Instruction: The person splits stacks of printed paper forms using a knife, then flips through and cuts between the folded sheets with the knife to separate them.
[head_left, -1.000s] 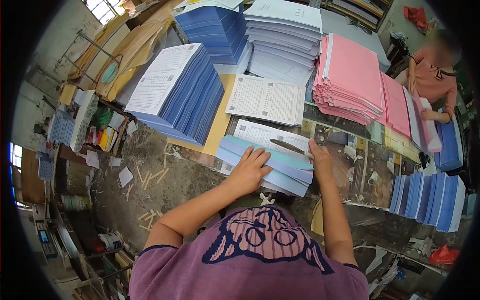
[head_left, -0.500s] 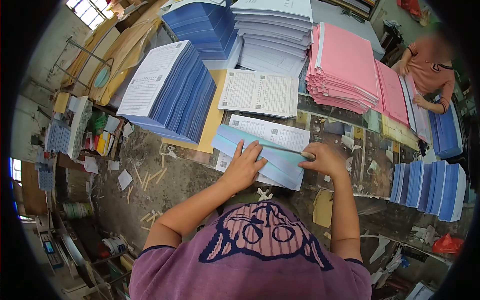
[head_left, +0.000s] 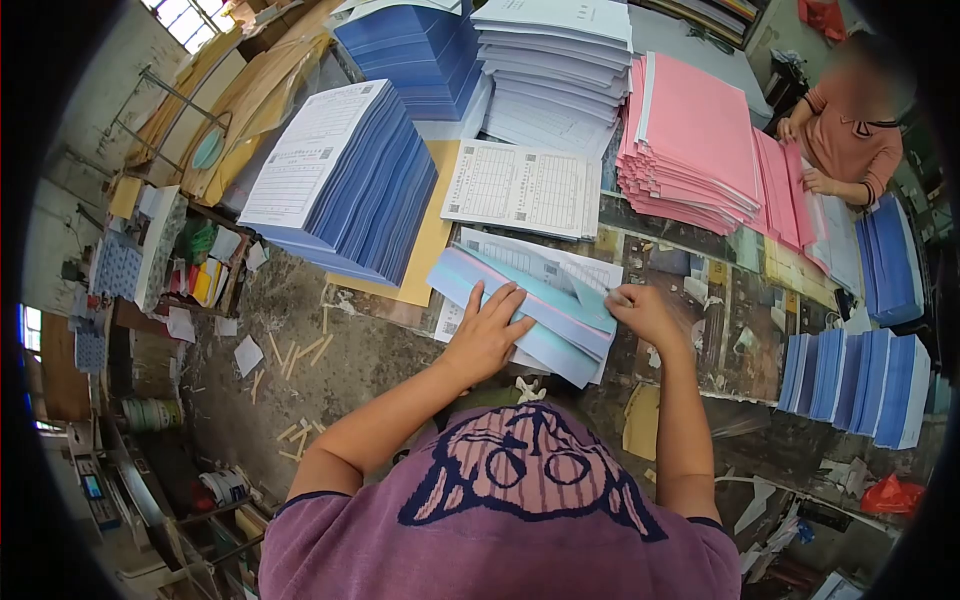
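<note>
While the left hand (head_left: 487, 335) lies flat across the folded blue paper (head_left: 560, 338), its fingers slightly spread and pointing away from the body, the right hand (head_left: 640, 312) is at the paper's right end, fingers curled in narrowly; whether they pinch the corner of a sheet or hold something thin against it is too blurred to tell. The folded blue paper is on the table (head_left: 735, 345), straight in front of the person, on top of a white printed form (head_left: 608, 270) that shows past it at the far right and the near left; its long axis slants, the left end farther from the body and the right end nearer; the left hand is the nearer one, resting on it left of the middle, while the right hand stands at its far right corner, so that much of the paper's length runs between the two. A thin pink line runs lengthwise along it, past the left fingertips; beyond lies a pile of white forms (head_left: 520, 190); a tall blue-edged stack (head_left: 360, 190) stands to the left on a yellow sheet (head_left: 418, 275); pink folders (head_left: 695, 140) are piled to the far right, and past them another person (head_left: 850, 140) has their hands at more pink sheets (head_left: 785, 185).
</note>
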